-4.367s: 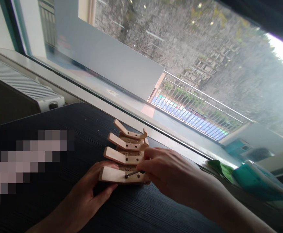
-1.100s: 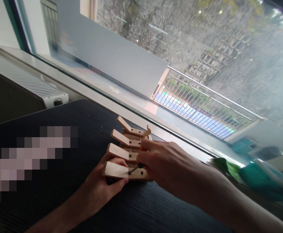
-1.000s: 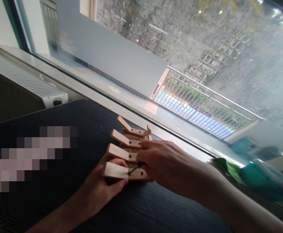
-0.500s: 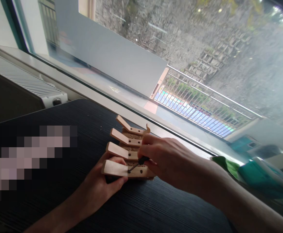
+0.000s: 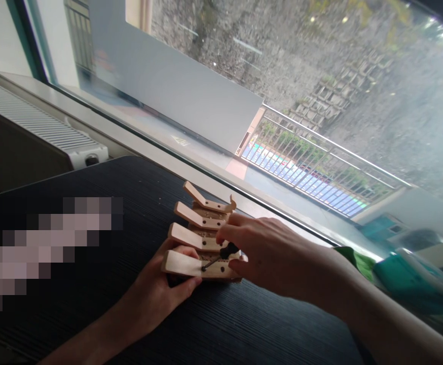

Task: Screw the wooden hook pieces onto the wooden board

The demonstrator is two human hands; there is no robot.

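A wooden piece like a hook rack [image 5: 210, 261] lies at the table's far edge, with several angled pale arms, each with dark screw holes. My left hand [image 5: 160, 284] is closed around its near end, thumb along the nearest arm and fingers tucked beneath. A small screwdriver [image 5: 227, 251] with a dark handle slants down, its tip at the dark hole or screw where that arm bends. Around the handle, the fingers of my right hand [image 5: 267, 253] are curled but look loosened. Part of the rack's right side is hidden by this hand.
The dark wood-grain table [image 5: 138, 203] meets a window sill beyond the rack. A white radiator [image 5: 54, 121] stands at the left. A teal container [image 5: 411, 279] and a green cloth-like thing [image 5: 358, 261] sit at the right. A blurred-out patch [image 5: 50, 253] covers the left tabletop.
My right hand's fingers have opened somewhat, showing more of the screwdriver handle. The screwdriver tip stays at the same hole. My left hand keeps its hold; the view has shifted slightly.
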